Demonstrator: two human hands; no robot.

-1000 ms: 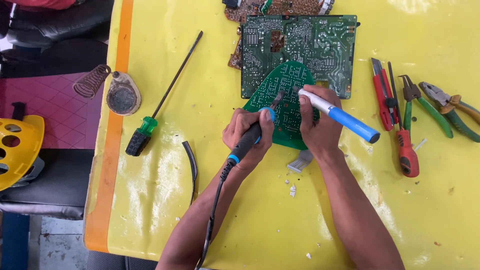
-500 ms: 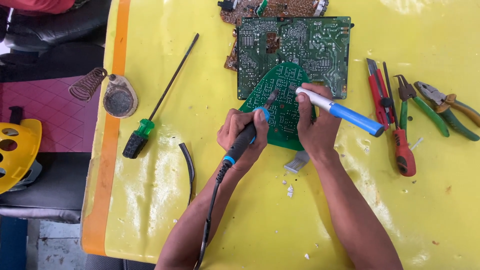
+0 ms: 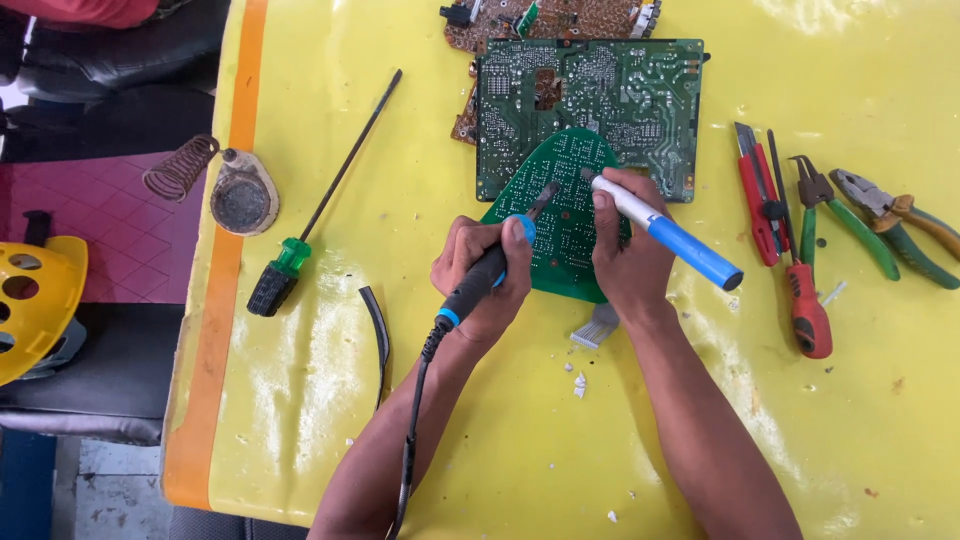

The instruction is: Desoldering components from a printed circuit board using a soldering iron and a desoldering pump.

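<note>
My left hand [image 3: 482, 283] grips a black and blue soldering iron [image 3: 490, 270], whose tip rests on a small green circuit board [image 3: 562, 215] with a rounded top. My right hand [image 3: 628, 252] holds a blue and white desoldering pump [image 3: 668, 232], its nozzle touching the same board close to the iron's tip. The iron's cord [image 3: 410, 450] runs back along my left forearm. The small board lies partly over a larger rectangular green circuit board [image 3: 620, 95].
A yellow cover [image 3: 500, 430] lies over the table. A long green-handled screwdriver [image 3: 320, 205] and a soldering stand with a coil [image 3: 225, 185] lie at left. Red screwdriver, cutter and pliers [image 3: 830, 225] lie at right. A brown circuit board [image 3: 555, 20] sits at the top.
My hands and both tools have stayed on the small board; only the camera view has shifted slightly.
</note>
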